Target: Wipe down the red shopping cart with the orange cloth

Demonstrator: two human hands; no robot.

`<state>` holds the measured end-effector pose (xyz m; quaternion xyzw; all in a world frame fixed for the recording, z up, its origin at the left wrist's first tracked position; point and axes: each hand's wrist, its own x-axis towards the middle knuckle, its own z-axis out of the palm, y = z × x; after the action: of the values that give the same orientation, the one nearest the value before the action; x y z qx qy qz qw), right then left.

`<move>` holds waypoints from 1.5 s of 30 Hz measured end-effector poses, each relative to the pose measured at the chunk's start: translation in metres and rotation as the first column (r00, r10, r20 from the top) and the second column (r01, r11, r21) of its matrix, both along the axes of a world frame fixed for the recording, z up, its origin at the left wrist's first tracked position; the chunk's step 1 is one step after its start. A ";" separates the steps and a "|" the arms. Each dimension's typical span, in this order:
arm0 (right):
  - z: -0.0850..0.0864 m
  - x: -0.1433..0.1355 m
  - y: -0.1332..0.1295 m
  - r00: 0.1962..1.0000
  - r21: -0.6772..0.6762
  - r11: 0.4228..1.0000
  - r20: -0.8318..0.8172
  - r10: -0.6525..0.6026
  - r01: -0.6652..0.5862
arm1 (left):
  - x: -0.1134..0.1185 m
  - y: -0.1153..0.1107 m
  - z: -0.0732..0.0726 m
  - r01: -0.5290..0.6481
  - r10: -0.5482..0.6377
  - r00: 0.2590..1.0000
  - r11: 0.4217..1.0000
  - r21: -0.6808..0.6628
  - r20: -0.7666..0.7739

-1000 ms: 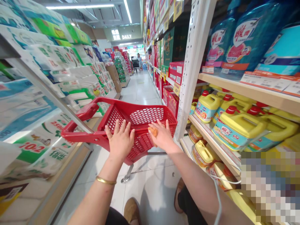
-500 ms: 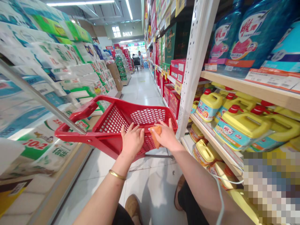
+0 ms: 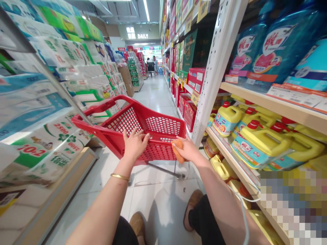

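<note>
A red shopping cart [image 3: 160,149] with perforated walls stands across the aisle in front of me. My left hand [image 3: 135,144] lies over its near rim, fingers spread, holding nothing; a gold bracelet [image 3: 120,176] circles that wrist. At the cart's right end, my right hand [image 3: 187,148] has an orange cloth [image 3: 178,150] between thumb and fingers, against the near corner of the basket. Part of the right fingers is hidden behind the cloth and rim.
Packs of tissue [image 3: 43,143] are stacked on the left. Shelving on the right holds yellow jugs [image 3: 255,143] and blue bottles [image 3: 276,44]. A white cable [image 3: 242,211] hangs by my right arm. Far down the aisle, a person [image 3: 154,61] is near a chair [image 3: 150,67].
The cart has turned, its handle end moving right and away from me. My left hand has shifted slightly left, and my right hand with the cloth slightly right and down.
</note>
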<state>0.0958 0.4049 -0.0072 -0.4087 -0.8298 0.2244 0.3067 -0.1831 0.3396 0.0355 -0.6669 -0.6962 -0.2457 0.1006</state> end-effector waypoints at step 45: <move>-0.013 -0.041 0.014 0.998 0.277 0.960 0.051 0.023 -0.036 | 0.020 -0.033 -0.016 0.340 -0.435 0.865 0.875 -0.344 -0.251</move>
<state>0.0551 0.4186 -0.0199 -0.3543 -0.8661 0.1005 0.3380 -0.1632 0.3067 0.0194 -0.8326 -0.5485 -0.0451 0.0621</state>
